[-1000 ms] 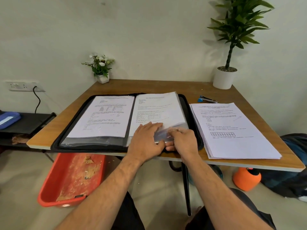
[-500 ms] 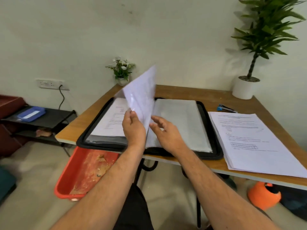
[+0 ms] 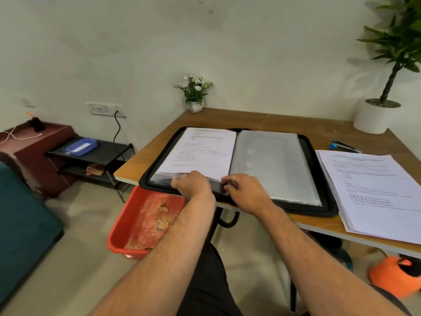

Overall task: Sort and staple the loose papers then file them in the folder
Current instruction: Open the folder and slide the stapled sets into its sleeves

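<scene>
A black zip folder (image 3: 327,192) lies open on the wooden table (image 3: 262,120). Its left page is a clear plastic sleeve holding a printed sheet (image 3: 200,151); the right page is an empty clear sleeve (image 3: 268,160). My left hand (image 3: 192,184) grips the lower edge of the left sleeve with bent fingers. Beside it, my right hand (image 3: 247,191) rests its fingertips on the sleeves' lower edge by the spine. A stack of loose printed papers (image 3: 376,190) sits right of the folder. A blue stapler (image 3: 341,145) lies behind that stack.
A small white flower pot (image 3: 194,106) and a large white plant pot (image 3: 373,117) stand at the table's back corners. A red tub (image 3: 145,220) sits on the floor under the table's left side, an orange object (image 3: 394,274) at the right. A black shelf (image 3: 91,153) stands left.
The sleeve with the printed sheet swung over from the right side to the left and now lies flat. Both hands dropped to the folder's near edge. My view turned left.
</scene>
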`<action>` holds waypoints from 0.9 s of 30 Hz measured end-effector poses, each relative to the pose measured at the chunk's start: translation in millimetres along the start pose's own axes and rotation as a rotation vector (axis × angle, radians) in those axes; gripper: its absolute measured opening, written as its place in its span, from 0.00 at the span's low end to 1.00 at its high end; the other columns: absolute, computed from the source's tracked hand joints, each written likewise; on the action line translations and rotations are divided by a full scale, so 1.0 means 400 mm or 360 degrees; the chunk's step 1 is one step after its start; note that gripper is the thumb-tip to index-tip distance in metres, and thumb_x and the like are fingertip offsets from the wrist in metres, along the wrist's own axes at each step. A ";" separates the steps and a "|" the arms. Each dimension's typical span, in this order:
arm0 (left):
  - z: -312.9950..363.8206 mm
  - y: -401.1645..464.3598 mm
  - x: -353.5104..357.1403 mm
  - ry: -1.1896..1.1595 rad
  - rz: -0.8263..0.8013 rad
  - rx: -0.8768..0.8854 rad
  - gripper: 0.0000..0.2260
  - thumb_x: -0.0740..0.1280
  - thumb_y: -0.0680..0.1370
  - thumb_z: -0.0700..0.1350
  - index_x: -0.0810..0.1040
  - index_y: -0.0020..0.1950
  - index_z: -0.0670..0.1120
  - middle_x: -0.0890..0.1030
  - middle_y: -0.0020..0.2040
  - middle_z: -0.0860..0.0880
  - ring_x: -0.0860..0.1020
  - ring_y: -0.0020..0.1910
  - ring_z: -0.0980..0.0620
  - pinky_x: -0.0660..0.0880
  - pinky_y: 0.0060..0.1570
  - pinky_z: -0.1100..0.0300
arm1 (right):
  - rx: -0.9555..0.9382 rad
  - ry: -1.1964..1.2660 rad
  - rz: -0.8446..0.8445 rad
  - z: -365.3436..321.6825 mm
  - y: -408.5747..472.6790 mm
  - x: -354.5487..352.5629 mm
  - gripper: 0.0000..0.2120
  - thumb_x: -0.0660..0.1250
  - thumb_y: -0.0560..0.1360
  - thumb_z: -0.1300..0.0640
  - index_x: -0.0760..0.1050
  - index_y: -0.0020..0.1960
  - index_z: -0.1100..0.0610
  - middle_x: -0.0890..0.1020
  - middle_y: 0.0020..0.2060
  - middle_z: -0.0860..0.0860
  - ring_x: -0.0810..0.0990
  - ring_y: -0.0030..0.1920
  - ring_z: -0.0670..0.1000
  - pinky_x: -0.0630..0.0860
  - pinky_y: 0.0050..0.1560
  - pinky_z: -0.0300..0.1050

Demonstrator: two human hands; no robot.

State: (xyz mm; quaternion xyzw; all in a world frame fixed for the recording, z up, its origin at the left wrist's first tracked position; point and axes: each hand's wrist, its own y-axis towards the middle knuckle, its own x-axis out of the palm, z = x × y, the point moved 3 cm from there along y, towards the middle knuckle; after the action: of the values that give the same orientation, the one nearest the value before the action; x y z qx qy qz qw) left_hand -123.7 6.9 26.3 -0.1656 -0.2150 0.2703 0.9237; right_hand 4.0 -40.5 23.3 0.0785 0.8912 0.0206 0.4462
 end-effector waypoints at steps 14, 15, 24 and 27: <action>-0.087 -0.204 0.068 0.0322 -0.0498 0.0412 0.24 0.58 0.81 0.32 0.66 0.75 0.50 0.72 0.70 0.50 0.72 0.70 0.53 0.70 0.67 0.59 | 0.0135 0.0341 0.0391 0.090 -0.077 -0.129 0.13 0.66 0.80 0.57 0.81 0.63 0.49 0.84 0.54 0.45 0.81 0.47 0.39 0.70 0.41 0.21; -0.095 -0.210 0.075 0.0380 -0.0597 0.0413 0.22 0.58 0.81 0.32 0.68 0.73 0.49 0.75 0.67 0.51 0.74 0.67 0.53 0.70 0.64 0.61 | 0.0127 0.0346 0.0436 0.091 -0.084 -0.142 0.12 0.67 0.80 0.57 0.81 0.62 0.49 0.84 0.54 0.44 0.80 0.47 0.37 0.69 0.41 0.20; -0.283 -0.368 0.209 0.1090 -0.1512 0.0506 0.15 0.62 0.82 0.37 0.77 0.67 0.49 0.81 0.62 0.52 0.79 0.61 0.56 0.76 0.63 0.61 | 0.0536 0.0059 0.0936 0.331 -0.227 -0.361 0.12 0.65 0.80 0.57 0.81 0.61 0.49 0.83 0.58 0.46 0.78 0.60 0.48 0.74 0.62 0.45; -0.312 -0.414 0.249 0.1301 -0.1656 0.0790 0.15 0.63 0.84 0.41 0.76 0.70 0.47 0.80 0.66 0.52 0.77 0.63 0.57 0.70 0.53 0.75 | 0.0785 -0.0222 0.1019 0.438 -0.281 -0.416 0.14 0.65 0.78 0.56 0.81 0.62 0.50 0.83 0.61 0.50 0.74 0.65 0.56 0.69 0.66 0.50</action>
State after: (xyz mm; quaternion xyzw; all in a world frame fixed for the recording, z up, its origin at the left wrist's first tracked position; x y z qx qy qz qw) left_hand 83.6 -92.3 20.4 0.0860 0.1657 -0.2492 0.9503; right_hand 228.5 -183.7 37.9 0.4578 0.7677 -0.0613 0.4443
